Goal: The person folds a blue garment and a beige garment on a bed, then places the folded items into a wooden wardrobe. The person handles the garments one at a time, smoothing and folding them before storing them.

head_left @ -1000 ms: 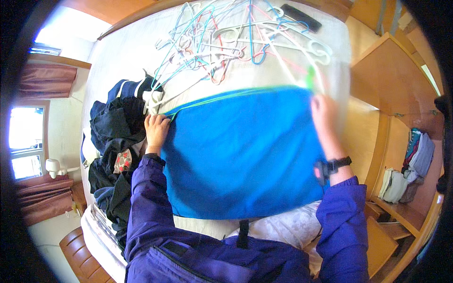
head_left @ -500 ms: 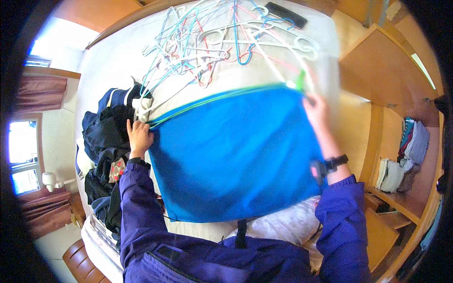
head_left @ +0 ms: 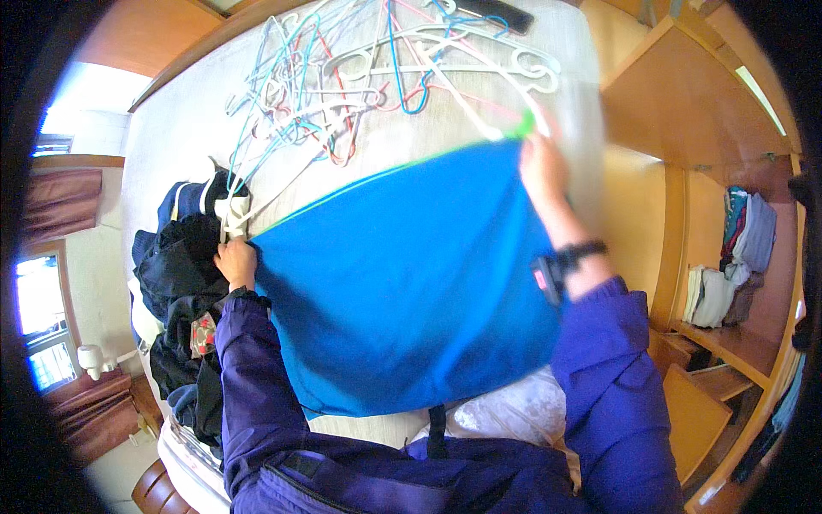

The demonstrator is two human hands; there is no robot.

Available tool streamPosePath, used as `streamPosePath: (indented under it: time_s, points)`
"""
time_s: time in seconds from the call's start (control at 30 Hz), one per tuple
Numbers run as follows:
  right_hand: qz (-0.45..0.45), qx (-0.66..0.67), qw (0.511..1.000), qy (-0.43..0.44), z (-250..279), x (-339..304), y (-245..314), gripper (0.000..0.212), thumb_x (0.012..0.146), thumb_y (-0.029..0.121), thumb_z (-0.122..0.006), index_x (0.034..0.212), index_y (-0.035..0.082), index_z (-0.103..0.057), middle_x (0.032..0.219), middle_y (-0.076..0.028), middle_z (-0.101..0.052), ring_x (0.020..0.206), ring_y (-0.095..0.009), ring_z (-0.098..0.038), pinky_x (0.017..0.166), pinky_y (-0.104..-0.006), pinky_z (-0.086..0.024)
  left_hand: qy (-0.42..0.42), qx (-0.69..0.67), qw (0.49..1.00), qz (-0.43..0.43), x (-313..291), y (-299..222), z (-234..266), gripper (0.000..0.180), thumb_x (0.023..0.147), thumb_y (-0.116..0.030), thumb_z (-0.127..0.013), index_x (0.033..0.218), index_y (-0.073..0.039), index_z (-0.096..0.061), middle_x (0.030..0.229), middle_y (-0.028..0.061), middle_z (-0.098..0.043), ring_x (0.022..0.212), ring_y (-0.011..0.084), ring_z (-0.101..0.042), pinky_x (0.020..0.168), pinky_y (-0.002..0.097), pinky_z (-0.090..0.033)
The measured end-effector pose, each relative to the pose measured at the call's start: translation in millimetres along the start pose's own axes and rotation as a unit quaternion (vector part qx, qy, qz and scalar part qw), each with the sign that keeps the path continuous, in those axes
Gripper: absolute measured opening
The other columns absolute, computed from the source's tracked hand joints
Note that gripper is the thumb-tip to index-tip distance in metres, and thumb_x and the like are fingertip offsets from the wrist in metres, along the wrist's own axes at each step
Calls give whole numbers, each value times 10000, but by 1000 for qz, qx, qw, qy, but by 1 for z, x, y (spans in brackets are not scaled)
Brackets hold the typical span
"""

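Observation:
A bright blue garment (head_left: pixel 402 283) with a thin green edge is stretched flat over a white bed (head_left: pixel 171 137). My left hand (head_left: pixel 235 260) grips its left corner, beside a heap of dark clothes (head_left: pixel 175 291). My right hand (head_left: pixel 541 167) pinches the opposite corner near the bed's right side; a black watch sits on that wrist. Both arms wear purple sleeves. Beyond the garment lies a tangle of white and coloured clothes hangers (head_left: pixel 360 77).
A wooden side table (head_left: pixel 685 94) and wooden shelves with folded clothes (head_left: pixel 736 257) stand to the right. A dark flat object (head_left: pixel 497 13) lies at the far edge of the bed. A window with brown curtains (head_left: pixel 51 283) is at the left.
The blue garment has been drawn taut and its right corner has risen toward the hangers. My view has tilted slightly, so the hanger pile sits closer to the top edge.

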State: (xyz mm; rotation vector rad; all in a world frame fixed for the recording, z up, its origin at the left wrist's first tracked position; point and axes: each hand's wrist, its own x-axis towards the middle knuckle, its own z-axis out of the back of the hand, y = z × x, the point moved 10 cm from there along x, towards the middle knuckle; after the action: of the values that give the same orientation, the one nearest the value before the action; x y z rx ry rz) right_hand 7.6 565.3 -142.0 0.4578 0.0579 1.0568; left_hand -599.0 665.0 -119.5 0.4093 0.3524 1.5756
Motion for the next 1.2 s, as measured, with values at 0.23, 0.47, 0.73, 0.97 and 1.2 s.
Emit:
streamPosePath:
  time_s: [0.23, 0.47, 0.73, 0.97, 1.2]
  points:
    - [90, -56, 989, -107, 0, -7, 10, 161, 889, 231, -544, 875, 82, -603, 808, -114, -592, 690, -306, -616, 586, -426, -494, -13, 35, 999, 35, -2, -8, -22, 266, 849, -196, -433, 885, -97, -677, 915, 93, -659, 975, 279, -559, 888, 504, -402]
    - [23, -19, 998, -50, -4, 0, -1, 207, 896, 257, -548, 892, 61, -615, 821, -128, -615, 757, -321, -616, 658, -428, -495, -42, -164, 984, 51, -4, 8, -12, 260, 839, -89, -444, 1072, -61, -557, 1069, 201, -596, 1020, 376, -530, 908, 441, -410]
    - [-67, 213, 973, 54, 23, -13, -92, 308, 818, 316, -672, 929, 29, -657, 826, -134, -680, 789, -269, -655, 715, -350, -509, -42, -341, 910, -231, -156, -178, 120, 609, 815, -299, -633, 1347, -91, -420, 1413, 206, -343, 1329, 403, -279, 1071, 577, -178]
    - [-101, 173, 971, 132, -8, -27, -104, 291, 796, 292, -659, 873, 12, -670, 838, -153, -687, 796, -275, -666, 722, -360, -509, -32, -346, 908, -233, -166, -239, 126, 656, 840, -417, -586, 1381, -101, -390, 1468, 167, -283, 1377, 321, -227, 1097, 578, -59]
    - [-75, 154, 977, 127, -22, 16, -79, 211, 804, 221, -636, 911, 46, -686, 845, -167, -683, 811, -293, -665, 719, -363, -507, -41, -352, 907, -230, -168, -239, 121, 642, 821, -394, -586, 1362, -99, -409, 1453, 163, -306, 1362, 324, -252, 1103, 562, -63]
